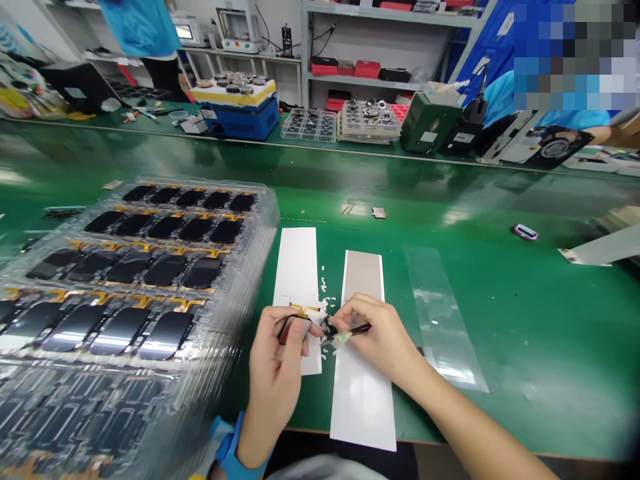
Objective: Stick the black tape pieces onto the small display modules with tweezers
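Observation:
My left hand (274,363) is closed on a small watch-sized display panel (289,329), thumb on its face. An orange flex cable (305,310) sticks out from the panel's far edge. My right hand (384,337) pinches a pair of dark tweezers (361,329) with something pale green on it, the tip close to the panel's right side. Beneath my left hand lies a white strip (296,260), and beneath my right a longer white strip (364,407) with a beige far end. Small white scraps (324,288) are scattered between the strips.
At left, stacked clear trays (260,220) hold rows of black display panels (167,333). A transparent film (443,327) lies to the right. Farther off are a small metallic piece (379,213) and a purple-rimmed object (525,232). Co-workers in blue stand beyond a blue box (240,119).

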The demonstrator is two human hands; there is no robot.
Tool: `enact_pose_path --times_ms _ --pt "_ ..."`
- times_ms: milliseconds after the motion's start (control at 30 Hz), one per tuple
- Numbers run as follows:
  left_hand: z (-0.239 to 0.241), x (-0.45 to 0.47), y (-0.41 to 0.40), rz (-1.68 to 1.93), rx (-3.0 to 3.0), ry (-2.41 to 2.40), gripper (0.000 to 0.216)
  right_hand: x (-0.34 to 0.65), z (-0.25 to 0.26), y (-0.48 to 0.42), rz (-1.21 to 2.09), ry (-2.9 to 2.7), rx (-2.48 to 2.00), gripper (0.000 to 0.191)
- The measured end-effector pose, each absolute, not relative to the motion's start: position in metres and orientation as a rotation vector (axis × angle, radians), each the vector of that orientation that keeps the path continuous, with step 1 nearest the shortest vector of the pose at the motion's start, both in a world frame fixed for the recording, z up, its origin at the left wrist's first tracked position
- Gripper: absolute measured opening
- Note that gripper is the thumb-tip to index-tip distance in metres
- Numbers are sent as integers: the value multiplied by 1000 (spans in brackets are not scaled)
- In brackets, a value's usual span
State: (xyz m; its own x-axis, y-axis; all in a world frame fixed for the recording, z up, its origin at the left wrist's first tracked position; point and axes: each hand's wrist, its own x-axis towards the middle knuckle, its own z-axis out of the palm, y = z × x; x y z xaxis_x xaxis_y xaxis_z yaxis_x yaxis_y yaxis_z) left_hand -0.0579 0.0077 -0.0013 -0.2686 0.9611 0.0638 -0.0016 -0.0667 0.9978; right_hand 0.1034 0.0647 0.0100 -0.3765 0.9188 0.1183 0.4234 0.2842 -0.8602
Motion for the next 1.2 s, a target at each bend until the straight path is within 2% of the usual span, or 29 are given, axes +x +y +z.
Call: enact_pose_path --times_ms 167,300,433,867,967,1200 --pt "2 -59 8 1501 963 1270 20 101 9 68 1222 -1845 -1182 24" --pt "3 -58 5 1300 1035 1184 22 103 16 70 1381 -1723 -1123 8" --pt "0 -57 0 1152 1113 1131 18 104 22 69 1540 -1663 -1055 20" --pt "-5 -57 -2 1028 1172 1157 17 103 16 64 2049 -1226 -949 27" --pt "-5 -58 -4 1004 1171 1153 15 102 15 62 2057 -1227 -939 28" --pt "-4 -59 -5 984 1071 1096 19 98 14 54 1726 -1401 -1054 22"
